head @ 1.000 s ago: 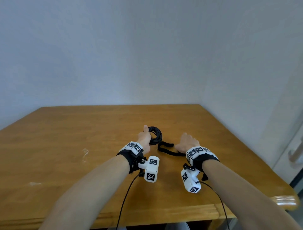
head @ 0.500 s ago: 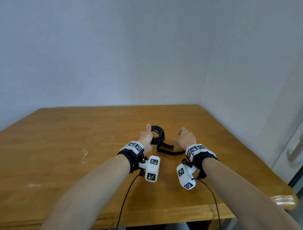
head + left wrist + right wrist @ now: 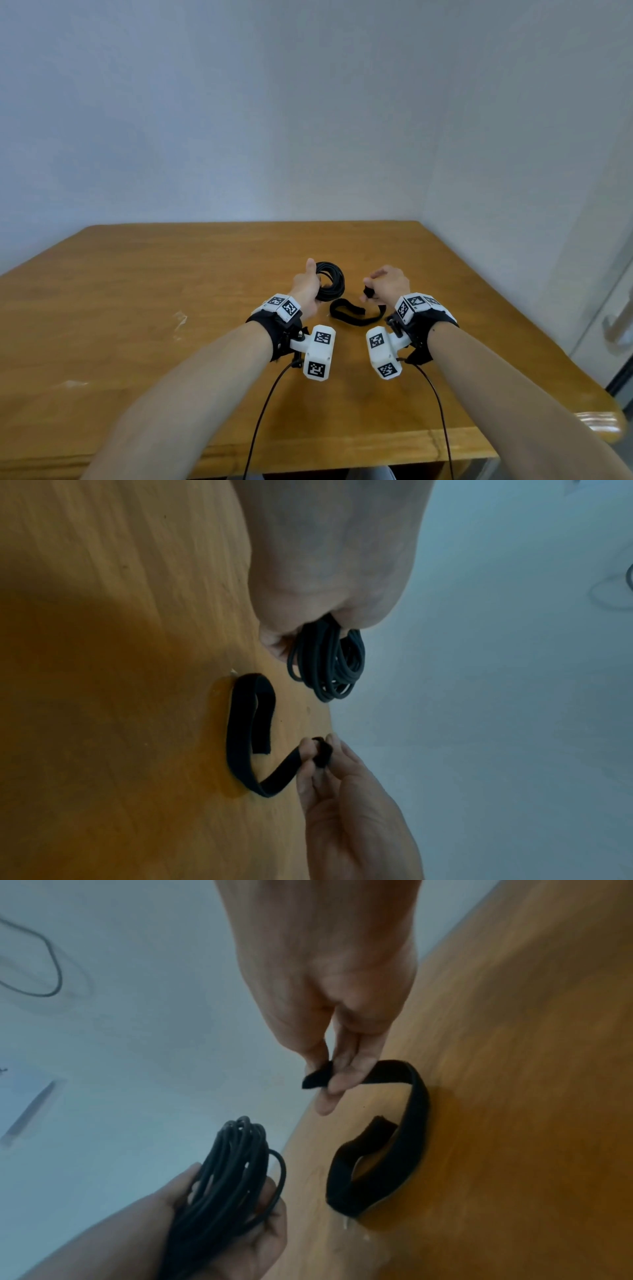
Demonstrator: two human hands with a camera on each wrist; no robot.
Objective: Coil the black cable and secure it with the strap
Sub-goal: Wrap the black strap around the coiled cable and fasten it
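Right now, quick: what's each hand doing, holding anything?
Left hand: grips the coiled black cable.
Right hand: pinches one end of the strap; the rest lies on the table.

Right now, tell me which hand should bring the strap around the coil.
Probably the right hand. It already pinches one end of the strap, whose remaining length lies on the table. The left hand grips the coiled black cable, so it should just hold the coil steady.
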